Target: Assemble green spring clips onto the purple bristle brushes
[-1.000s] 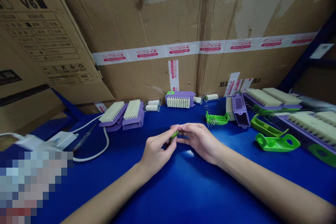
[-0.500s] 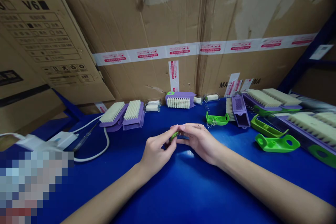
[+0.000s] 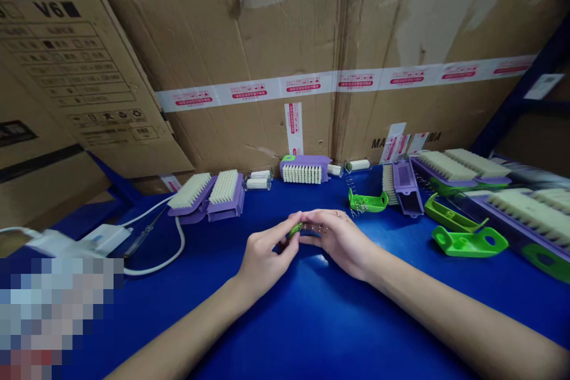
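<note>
My left hand (image 3: 269,249) pinches a small green part (image 3: 295,228) between thumb and fingers, in the middle of the blue table. My right hand (image 3: 341,240) meets it fingertip to fingertip. Thin metal coils of a spring (image 3: 317,228) show between the right hand's closed fingers, running up to the green part; most of it is hidden. Beyond the right hand lies a green plastic cap (image 3: 369,202) with loose springs (image 3: 356,208) over it. Beside that, a purple brush body (image 3: 408,187) rests on its side, its bristles facing left.
Two purple brushes (image 3: 225,187) lie bristles up at left, near a screwdriver (image 3: 145,236) and a white cable (image 3: 182,243). Another brush (image 3: 303,171) and clear vials (image 3: 259,180) line the cardboard (image 3: 249,119). More green caps (image 3: 469,243) and brushes (image 3: 529,214) are at right.
My hands stay almost in place, still together around the green part and the spring. The view has shifted very slightly; nothing else has visibly moved.
</note>
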A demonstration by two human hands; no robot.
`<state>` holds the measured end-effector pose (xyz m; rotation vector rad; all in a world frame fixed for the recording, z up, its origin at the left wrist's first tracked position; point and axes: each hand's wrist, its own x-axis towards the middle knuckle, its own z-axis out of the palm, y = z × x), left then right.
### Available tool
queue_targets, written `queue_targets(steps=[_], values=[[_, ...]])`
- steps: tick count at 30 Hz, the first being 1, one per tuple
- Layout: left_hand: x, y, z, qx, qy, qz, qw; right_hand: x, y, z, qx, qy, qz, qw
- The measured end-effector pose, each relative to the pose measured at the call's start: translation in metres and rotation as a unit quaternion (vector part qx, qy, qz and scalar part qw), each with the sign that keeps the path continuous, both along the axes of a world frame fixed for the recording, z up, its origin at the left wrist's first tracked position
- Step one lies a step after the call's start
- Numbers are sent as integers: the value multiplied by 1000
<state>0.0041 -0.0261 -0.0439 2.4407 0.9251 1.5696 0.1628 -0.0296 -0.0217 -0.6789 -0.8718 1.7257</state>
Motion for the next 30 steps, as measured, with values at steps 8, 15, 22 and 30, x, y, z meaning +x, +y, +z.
queue_targets(steps=[8, 15, 22, 30], values=[[0, 0, 0, -2, -1, 2, 1000, 1, 2, -1, -11, 12, 3, 1000], [0, 1, -1, -8, -1, 1, 1000, 1, 2, -3, -7, 10, 0, 1000], [0, 0, -1, -5, -2, -1, 1000, 0, 1, -2, -5, 7, -5, 1000], [-1, 0, -2, 1, 3, 4, 1000, 0, 0, 1, 9, -5, 7, 1000]])
